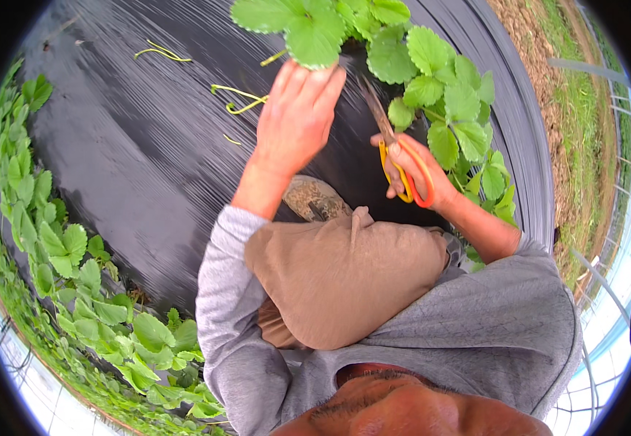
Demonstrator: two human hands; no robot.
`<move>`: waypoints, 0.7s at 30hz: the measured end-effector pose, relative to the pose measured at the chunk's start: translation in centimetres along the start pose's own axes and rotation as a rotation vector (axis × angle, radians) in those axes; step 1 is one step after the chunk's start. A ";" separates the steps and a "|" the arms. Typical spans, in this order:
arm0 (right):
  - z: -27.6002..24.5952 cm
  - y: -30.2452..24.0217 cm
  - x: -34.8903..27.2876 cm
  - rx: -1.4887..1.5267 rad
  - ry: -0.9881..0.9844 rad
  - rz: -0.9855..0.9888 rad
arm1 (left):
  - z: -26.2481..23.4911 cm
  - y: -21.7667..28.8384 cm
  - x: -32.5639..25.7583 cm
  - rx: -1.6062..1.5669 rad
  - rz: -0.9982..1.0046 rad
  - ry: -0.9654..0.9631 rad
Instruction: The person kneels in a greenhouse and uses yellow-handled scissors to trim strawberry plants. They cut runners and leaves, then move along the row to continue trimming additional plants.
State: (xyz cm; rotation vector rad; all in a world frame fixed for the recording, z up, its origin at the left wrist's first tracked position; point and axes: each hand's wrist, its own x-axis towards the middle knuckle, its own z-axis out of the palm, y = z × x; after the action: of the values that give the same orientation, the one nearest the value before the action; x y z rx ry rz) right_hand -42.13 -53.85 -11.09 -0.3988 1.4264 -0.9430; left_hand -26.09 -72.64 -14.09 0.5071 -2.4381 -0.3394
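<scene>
My left hand (297, 109) reaches to the base of a strawberry plant (315, 36). Its fingers are bent and close together, with the tips hidden by a leaf, so what they grip does not show. A thin curled green stem (239, 102) meets the edge of this hand, and a short stem (273, 58) pokes out by its fingertips. Scissors (408, 171) with yellow and orange handles are in my right hand (421, 171). Their dark, stained blades point up and left, toward the plant and apart from my left hand.
Black plastic film (134, 160) covers the bed, with loose cut stems (163, 52) lying on it. More strawberry plants (461, 109) grow close along my right. Another leafy row (83, 291) runs down the left. Beyond the bed at right lie bare soil and a grass strip (573, 131).
</scene>
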 end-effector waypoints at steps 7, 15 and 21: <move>0.0 -1.3 1.9 -0.147 0.045 -0.041 | 2.8 -2.5 4.0 0.259 -0.119 -0.069; 0.4 -2.8 3.9 -0.221 0.108 -0.027 | 5.0 -2.7 2.8 0.276 -0.139 0.095; 0.6 -3.6 4.7 -0.305 0.149 -0.051 | 6.5 -2.5 2.0 0.196 -0.213 0.124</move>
State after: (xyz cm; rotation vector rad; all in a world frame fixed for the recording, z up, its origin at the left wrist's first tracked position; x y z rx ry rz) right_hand -43.26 -59.70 -11.47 -0.6031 1.7103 -0.8101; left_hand -30.92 -75.02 -18.99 0.8509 -2.3134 -0.1512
